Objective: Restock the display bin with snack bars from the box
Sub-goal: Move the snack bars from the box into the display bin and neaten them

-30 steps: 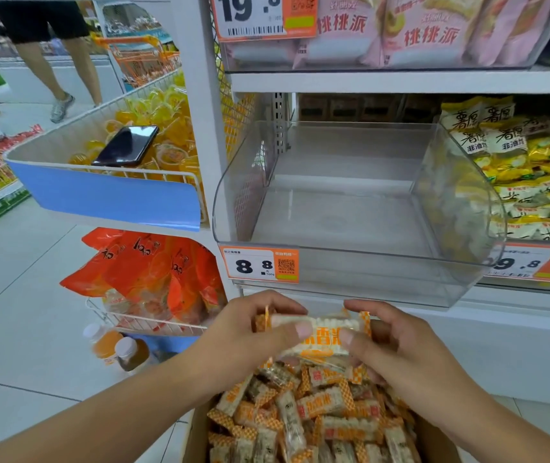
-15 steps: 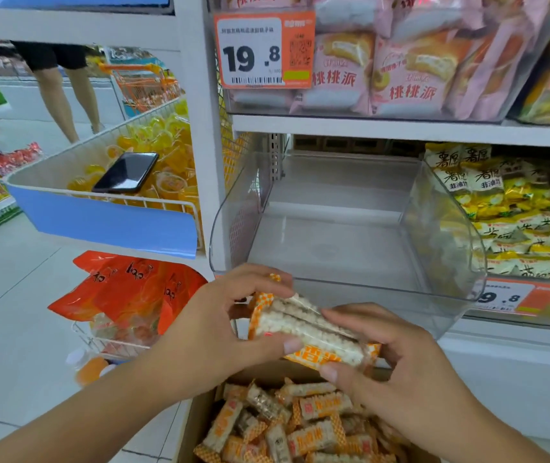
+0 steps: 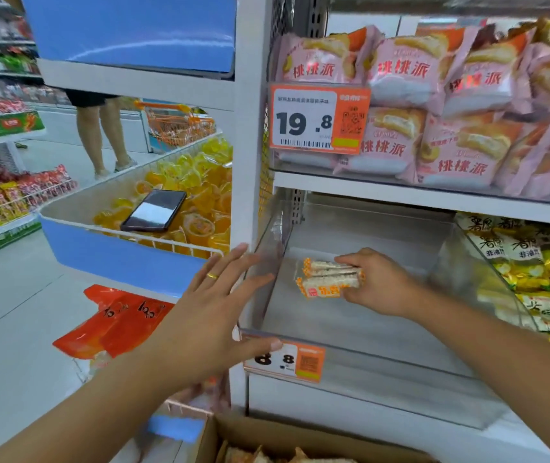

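— What's to your left?
— A black phone (image 3: 154, 211) lying on yellow jelly cups (image 3: 200, 208) in a wire basket (image 3: 106, 208).
— And above you?
— Pink pastry packs (image 3: 434, 105) behind a 19.8 price tag (image 3: 318, 119).

shop: price tags (image 3: 319, 119), stocked snack shelves (image 3: 427, 198), aisle.
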